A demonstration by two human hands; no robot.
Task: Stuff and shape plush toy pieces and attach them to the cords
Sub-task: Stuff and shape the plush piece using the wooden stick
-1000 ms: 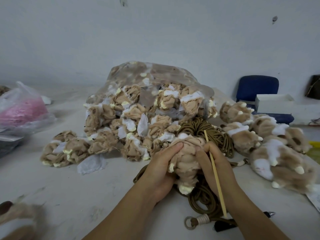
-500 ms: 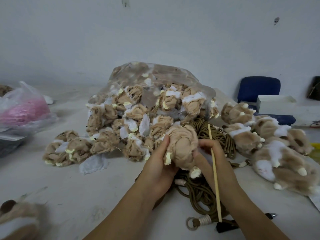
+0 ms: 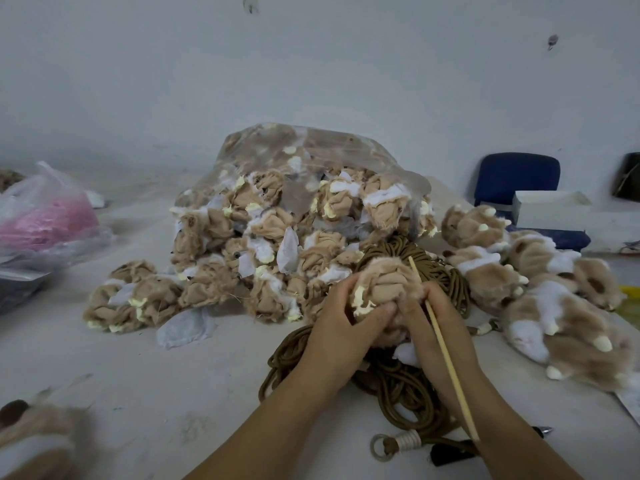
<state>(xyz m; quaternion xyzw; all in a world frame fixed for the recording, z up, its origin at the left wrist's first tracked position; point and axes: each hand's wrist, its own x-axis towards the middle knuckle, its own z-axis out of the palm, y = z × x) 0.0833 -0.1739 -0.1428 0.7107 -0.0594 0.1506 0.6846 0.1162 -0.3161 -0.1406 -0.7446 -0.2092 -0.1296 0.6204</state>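
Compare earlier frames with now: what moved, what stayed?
The left hand and right hand raised the plush piece above the cords and turned it; the left thumb now lies across its front. The stick stays in the right hand; bag and finished paws unchanged.

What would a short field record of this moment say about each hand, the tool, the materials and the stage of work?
Left hand: left hand grips the plush piece from its left side
Right hand: right hand grips the same piece, with a thin wooden stick held along it
Cords: brown cords coiled on the table under the hands
Supply: clear bag of unstuffed pieces behind
Finished: stuffed paws piled at the right
Stage: piece being shaped in both hands; no cord visibly joined to it
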